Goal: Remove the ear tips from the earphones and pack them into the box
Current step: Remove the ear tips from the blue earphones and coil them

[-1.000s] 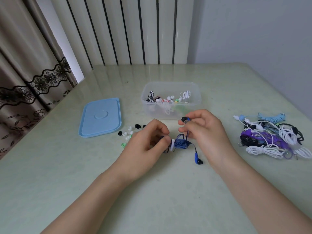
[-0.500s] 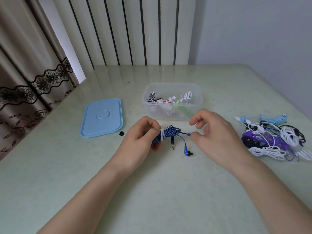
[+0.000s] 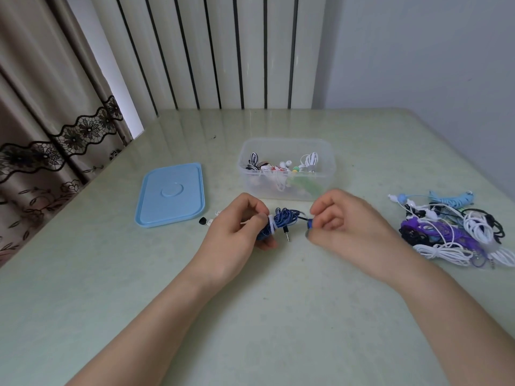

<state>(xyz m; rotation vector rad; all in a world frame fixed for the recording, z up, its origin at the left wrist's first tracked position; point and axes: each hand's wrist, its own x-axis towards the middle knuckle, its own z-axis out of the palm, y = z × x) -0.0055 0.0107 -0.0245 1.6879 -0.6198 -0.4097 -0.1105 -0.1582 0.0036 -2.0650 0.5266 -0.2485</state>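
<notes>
My left hand (image 3: 237, 227) grips a coiled blue earphone bundle (image 3: 281, 221) bound with a white tie; its jack plug hangs below. My right hand (image 3: 342, 221) pinches one blue earbud (image 3: 308, 224) at the end of the cable, just right of the bundle. Behind both hands stands the clear plastic box (image 3: 326, 185) with several earphones inside. A loose black ear tip (image 3: 202, 220) lies left of my left hand; other tips there are mostly hidden by the hand.
The box's blue lid (image 3: 171, 195) lies flat to the left. A tangled pile of white, purple, black and light-blue earphones (image 3: 457, 232) sits at the right. The pale green table (image 3: 278, 302) ends at a curtain on the left.
The dangling blue earbud that hung below the bundle is now pinched in my right hand. My left hand keeps hold of the bundle, which has stayed in front of the box.
</notes>
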